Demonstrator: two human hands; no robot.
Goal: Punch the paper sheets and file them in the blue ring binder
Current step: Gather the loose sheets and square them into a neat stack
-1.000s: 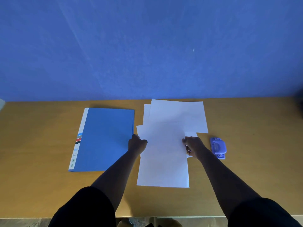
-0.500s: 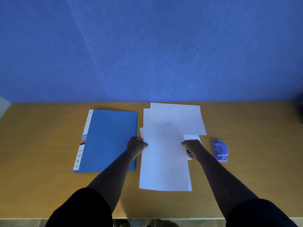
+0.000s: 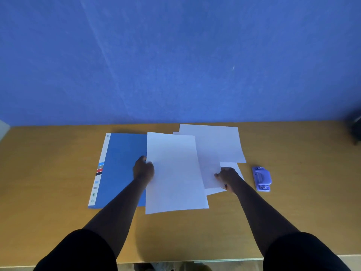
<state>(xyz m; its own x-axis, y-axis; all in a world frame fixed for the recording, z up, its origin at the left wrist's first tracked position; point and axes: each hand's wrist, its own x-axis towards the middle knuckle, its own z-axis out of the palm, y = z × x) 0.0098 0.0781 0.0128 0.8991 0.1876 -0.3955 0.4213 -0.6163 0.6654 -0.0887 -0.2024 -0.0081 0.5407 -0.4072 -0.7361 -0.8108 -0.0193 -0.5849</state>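
Observation:
A closed blue ring binder (image 3: pixel 121 169) lies flat at the left of the wooden table (image 3: pixel 48 173). My left hand (image 3: pixel 143 170) grips the left edge of a white paper sheet (image 3: pixel 175 173), which is lifted slightly and overlaps the binder's right side. My right hand (image 3: pixel 227 178) presses on the loose white sheets (image 3: pixel 214 143) spread to the right, fingers curled on their edge. A small purple hole punch (image 3: pixel 261 178) sits on the table just right of my right hand.
A blue wall (image 3: pixel 175 55) rises directly behind the table. A dark object (image 3: pixel 354 128) shows at the far right edge. The table's front edge (image 3: pixel 195 260) runs just beyond my black sleeves.
My left hand has pulled the top sheet leftward off the pile, so it now overlaps the binder. My right hand stays on the remaining sheets.

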